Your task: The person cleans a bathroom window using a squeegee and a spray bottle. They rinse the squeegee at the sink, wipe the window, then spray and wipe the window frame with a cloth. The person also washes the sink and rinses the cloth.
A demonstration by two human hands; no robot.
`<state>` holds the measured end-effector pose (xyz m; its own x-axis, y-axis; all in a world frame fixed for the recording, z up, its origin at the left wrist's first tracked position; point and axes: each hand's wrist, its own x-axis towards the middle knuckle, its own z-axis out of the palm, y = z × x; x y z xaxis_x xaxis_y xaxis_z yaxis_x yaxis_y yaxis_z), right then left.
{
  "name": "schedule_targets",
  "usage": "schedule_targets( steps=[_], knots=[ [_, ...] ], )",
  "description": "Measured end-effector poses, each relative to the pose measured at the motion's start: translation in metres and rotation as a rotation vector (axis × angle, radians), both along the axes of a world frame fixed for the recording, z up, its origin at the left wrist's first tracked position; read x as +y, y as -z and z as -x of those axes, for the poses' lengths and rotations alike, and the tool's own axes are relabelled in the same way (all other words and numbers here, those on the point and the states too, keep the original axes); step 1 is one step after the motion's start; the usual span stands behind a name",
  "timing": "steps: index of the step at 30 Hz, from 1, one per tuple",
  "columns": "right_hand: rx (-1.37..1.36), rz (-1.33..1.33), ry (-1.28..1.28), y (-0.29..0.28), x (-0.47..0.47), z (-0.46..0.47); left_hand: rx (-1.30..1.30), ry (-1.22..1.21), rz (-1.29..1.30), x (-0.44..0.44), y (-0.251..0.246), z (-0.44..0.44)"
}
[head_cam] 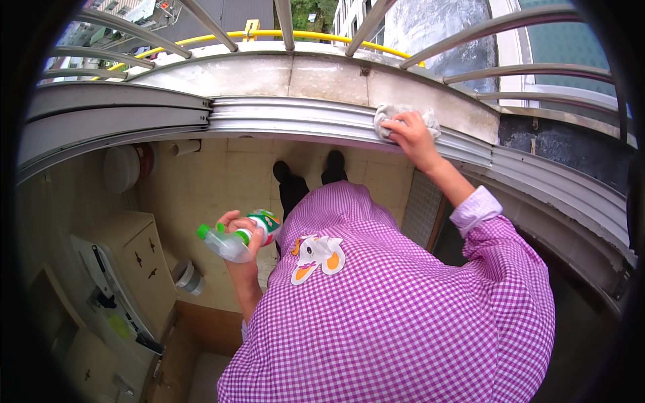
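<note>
My right hand (410, 133) presses a crumpled pale grey cloth (432, 121) onto the ridged metal track (302, 118) of a sliding window, toward the track's right part. Lower and to the left, my left hand (247, 237) grips a spray bottle (265, 226) by its neck. The bottle has a clear trigger head with a green nozzle and a green and white label bearing writing. It is held in the air, tilted, beside my purple checked garment (393, 302).
Sliding window frames (116, 108) stack at the left end of the track. Beyond the stone sill (242, 75) stand metal bars (284, 25) and a yellow hose or pipe (312, 35). A cabinet (143, 257), a small bucket (189, 277) and a white container (121, 169) stand below left.
</note>
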<state>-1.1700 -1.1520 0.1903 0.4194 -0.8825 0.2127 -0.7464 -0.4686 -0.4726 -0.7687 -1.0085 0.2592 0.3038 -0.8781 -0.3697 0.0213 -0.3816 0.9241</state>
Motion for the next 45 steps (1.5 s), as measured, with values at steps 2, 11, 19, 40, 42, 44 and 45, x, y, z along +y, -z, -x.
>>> schedule_targets(
  steps=[2,11,19,40,42,44,45],
  knots=[
    [-0.015,0.049,0.008,0.015,-0.013,-0.054,-0.071,0.045,-0.004,0.000,0.000,0.001],
    [-0.116,0.131,-0.047,0.042,-0.067,-0.237,0.015,0.014,0.090,-0.007,-0.005,0.013],
    [0.145,0.224,0.173,0.004,0.007,-0.046,0.016,-0.053,-0.009,-0.001,-0.001,-0.004],
    [-0.015,0.219,0.228,-0.028,0.041,-0.016,-0.026,0.156,0.147,-0.026,-0.047,0.025],
    [0.032,0.257,0.411,-0.052,0.078,0.072,0.005,0.191,0.185,-0.028,-0.053,0.024],
    [0.154,0.382,0.665,-0.057,0.095,0.111,0.026,0.231,0.238,-0.030,-0.054,0.023],
    [0.164,0.313,0.660,-0.055,0.096,0.108,0.040,0.267,0.267,-0.031,-0.054,0.024]
  ],
)
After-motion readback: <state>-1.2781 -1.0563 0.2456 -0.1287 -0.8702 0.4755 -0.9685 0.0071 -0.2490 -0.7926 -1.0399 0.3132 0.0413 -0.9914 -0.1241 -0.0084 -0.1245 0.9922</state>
